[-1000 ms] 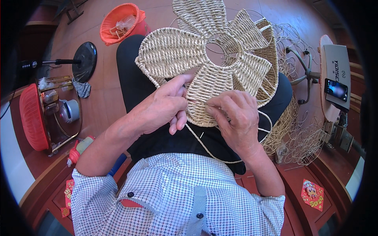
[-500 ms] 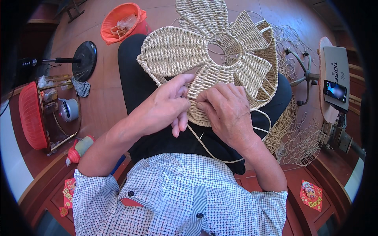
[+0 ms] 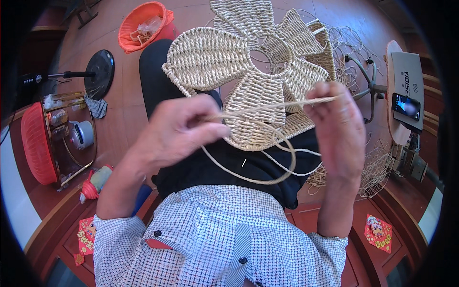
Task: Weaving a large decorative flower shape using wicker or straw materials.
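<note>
A flower-shaped woven straw piece (image 3: pixel 209 58) rests over my lap, its wide petals joined round an open ring. Between my hands a straw cord (image 3: pixel 286 103) runs taut across the nearest petal. My right hand (image 3: pixel 338 129), raised beside that petal, pinches the cord at its fingertips. My left hand (image 3: pixel 184 125) is closed on the cord near the petal's left edge, partly smeared by motion. Below, a slack loop of cord (image 3: pixel 267 182) curves over my dark trousers and back up to the petal's rim. What lies inside my left fingers is hidden.
Loose straw strands (image 3: pixel 375 167) lie on the floor at the right, near a metal chair base (image 3: pixel 373 88). A phone (image 3: pixel 406 107) leans against a box (image 3: pixel 407 71) on a stand. An orange-lined bucket (image 3: pixel 167 31) and a round black base (image 3: pixel 99 74) stand at the left.
Both hands have left the near petal's surface and moved apart, drawing the cord out between them. My right hand went up and rightward, my left hand slightly left. The woven piece shifted slightly.
</note>
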The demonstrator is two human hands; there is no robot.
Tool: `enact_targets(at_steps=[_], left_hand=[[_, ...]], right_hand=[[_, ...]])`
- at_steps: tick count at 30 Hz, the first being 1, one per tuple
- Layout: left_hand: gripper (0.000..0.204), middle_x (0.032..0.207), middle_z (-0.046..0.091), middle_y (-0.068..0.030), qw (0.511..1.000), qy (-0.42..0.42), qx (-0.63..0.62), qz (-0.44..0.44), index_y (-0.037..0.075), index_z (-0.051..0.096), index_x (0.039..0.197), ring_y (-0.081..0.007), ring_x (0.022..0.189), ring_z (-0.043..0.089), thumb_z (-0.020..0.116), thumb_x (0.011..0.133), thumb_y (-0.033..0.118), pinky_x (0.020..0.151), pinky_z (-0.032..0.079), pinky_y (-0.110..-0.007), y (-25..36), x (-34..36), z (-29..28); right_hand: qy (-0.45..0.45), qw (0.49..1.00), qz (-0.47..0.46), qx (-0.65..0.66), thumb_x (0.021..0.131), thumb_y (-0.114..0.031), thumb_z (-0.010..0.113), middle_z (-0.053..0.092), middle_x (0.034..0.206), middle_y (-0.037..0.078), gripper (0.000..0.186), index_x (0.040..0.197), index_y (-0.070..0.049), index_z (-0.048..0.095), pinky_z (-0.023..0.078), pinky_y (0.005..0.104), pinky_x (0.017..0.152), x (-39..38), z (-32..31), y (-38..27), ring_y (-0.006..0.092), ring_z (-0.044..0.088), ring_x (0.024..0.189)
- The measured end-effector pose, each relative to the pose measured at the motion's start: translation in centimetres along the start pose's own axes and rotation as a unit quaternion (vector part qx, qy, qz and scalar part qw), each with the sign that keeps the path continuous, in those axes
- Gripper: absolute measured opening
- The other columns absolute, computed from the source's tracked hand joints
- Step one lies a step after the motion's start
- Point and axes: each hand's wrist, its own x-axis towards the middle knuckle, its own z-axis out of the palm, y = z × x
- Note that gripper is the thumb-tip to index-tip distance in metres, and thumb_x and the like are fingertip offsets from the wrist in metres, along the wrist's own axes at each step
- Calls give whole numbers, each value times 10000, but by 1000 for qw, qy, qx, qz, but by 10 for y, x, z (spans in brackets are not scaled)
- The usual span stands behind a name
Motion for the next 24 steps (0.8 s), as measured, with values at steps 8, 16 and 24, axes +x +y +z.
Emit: enact_targets(at_steps=[8,16,24], left_hand=[[168,790,632,-30,870,346,340,-90,78,734,1058,-111,755,590,767,1065,242,716,515,-326,-112,-52,-164],[338,1153,807,-189,703,430,499,-268,138,758,1256,-412,1082,774,658,1101,422,942,575,-491,-252,-191,-344],[430,1176,808,-217,606,394,489,-489,93,758,1316,-432,1148,764,738,973,351,969,573,-564,-278,-315,-428]], right_hand=[[91,918,-70,380,1192,-21,459,548,1126,111,155,1318,39,525,590,413,937,6,-188,-40,205,608,937],[290,913,-100,268,1183,-26,507,434,932,57,104,1199,74,532,385,268,612,-42,-394,-64,141,411,746],[351,906,-135,195,1198,-87,523,595,1002,88,139,1226,45,558,341,248,525,-100,-494,-69,98,413,665]])
